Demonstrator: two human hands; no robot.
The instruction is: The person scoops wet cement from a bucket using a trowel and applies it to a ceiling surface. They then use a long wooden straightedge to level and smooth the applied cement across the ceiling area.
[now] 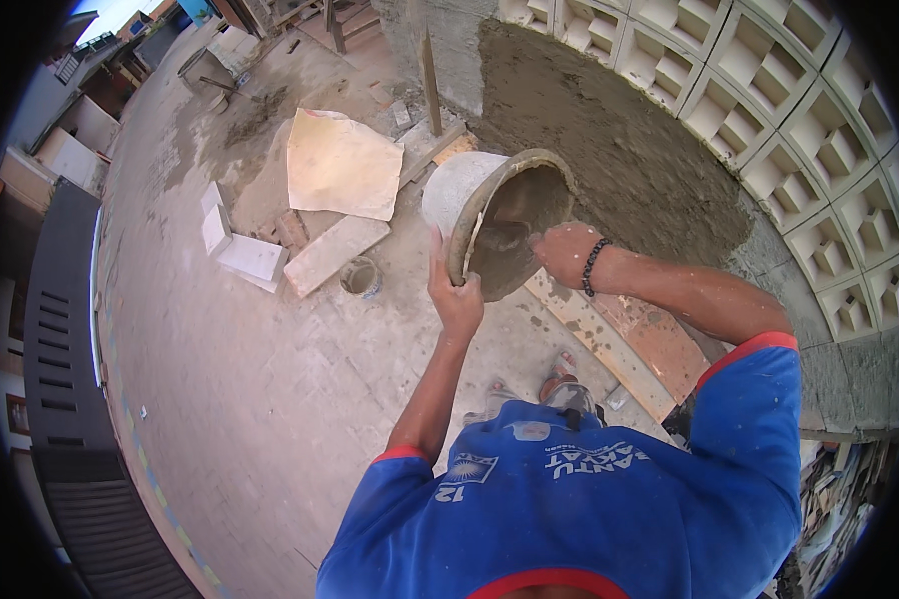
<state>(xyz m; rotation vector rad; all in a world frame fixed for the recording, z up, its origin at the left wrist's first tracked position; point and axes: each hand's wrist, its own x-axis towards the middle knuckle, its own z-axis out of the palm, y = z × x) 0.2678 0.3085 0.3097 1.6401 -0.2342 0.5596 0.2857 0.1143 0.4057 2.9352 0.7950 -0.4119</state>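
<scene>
A mortar-crusted bucket (464, 190) is tilted in front of me, its mouth facing right and toward me. My left hand (456, 297) is closed on its near rim, thumb on the edge and fingers along the outside. My right hand (566, 255), with a dark bead bracelet at the wrist, reaches to the bucket's mouth in a fist. It grips a trowel (504, 236), whose blade lies inside against the grey mortar; the handle is hidden by my fingers. Wet mortar (609, 150) covers the low wall just beyond the bucket.
Pale openwork blocks (734, 115) top the wall at right. Splattered boards (604, 334) lie along its foot. On the paving are a paper sheet (342, 165), a pale slab (336, 255), white blocks (240, 250) and a small pail (360, 277). A wooden stake (431, 85) stands by the wall.
</scene>
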